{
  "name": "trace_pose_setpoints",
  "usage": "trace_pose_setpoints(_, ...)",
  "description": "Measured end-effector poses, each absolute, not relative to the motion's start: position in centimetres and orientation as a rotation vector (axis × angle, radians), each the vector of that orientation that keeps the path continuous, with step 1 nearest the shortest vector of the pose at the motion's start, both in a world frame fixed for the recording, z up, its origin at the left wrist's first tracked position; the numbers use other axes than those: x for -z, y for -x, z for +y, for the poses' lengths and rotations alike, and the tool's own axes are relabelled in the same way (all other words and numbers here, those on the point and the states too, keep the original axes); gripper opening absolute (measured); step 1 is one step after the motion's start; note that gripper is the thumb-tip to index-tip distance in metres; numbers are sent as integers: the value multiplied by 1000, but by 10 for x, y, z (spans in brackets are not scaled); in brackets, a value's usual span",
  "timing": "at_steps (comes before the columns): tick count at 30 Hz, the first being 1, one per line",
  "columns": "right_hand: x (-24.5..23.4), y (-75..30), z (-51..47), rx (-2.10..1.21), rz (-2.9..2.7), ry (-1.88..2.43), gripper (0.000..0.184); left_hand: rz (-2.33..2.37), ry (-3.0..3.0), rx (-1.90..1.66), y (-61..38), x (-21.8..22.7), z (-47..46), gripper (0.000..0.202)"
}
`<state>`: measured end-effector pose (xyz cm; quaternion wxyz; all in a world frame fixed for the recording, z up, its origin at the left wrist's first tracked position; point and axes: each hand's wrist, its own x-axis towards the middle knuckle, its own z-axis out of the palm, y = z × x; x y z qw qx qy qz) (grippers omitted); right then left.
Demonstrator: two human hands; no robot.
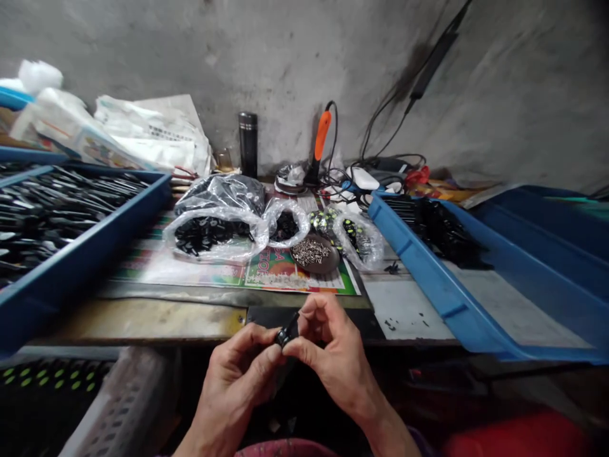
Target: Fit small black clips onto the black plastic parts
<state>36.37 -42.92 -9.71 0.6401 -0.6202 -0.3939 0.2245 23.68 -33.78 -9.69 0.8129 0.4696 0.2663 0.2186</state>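
a small black part is pinched between the curled fingers of the left hand and the right hand, held just off the workbench edge, below a brown dish of small metal pieces.

Small black part, tilted, pinched between hands

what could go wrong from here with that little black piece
The small black part is pinched only between the fingertips of the left hand and right hand, so it could slip and drop past the bench edge into the dark space below, where it might be hard to find. The dish of metal pins sits uncovered on the printed mat, so a careless reach across might spill them.
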Motion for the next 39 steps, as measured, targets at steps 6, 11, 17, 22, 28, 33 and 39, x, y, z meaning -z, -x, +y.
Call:
trace_pose_setpoints(6, 95, -355, -433, 112, -1418, 1534, 7, 610, -928, -462, -235, 103, -339, 37)
trace_pose_setpoints(11, 94, -352, -433, 280, -1494, 1585, 16, 605, -930, -475, -234, 102, -341, 36)
trace_pose_setpoints(17, 94, -348, -429, 392, -1446, 1653, 25, 610, -943, -512, -233, 102, -344, 35)
trace_pose_setpoints(22, 96, -345, -424, 430, -1401, 1696, 32, 603, -930, -513, -232, 101, -342, 36)
trace_pose_setpoints(28, 95, -343, -418, 556, -1369, 1713, 35, 624, -916, -547, -232, 100, -341, 35)
trace_pose_setpoints(33, 91, -337, -415, 674, -1225, 1692, 29, 600, -938, -538, -233, 100, -339, 36)
trace_pose_setpoints(39, 90, -336, -415, 632, -1307, 1656, 23, 599, -938, -533, -229, 98, -341, 39)
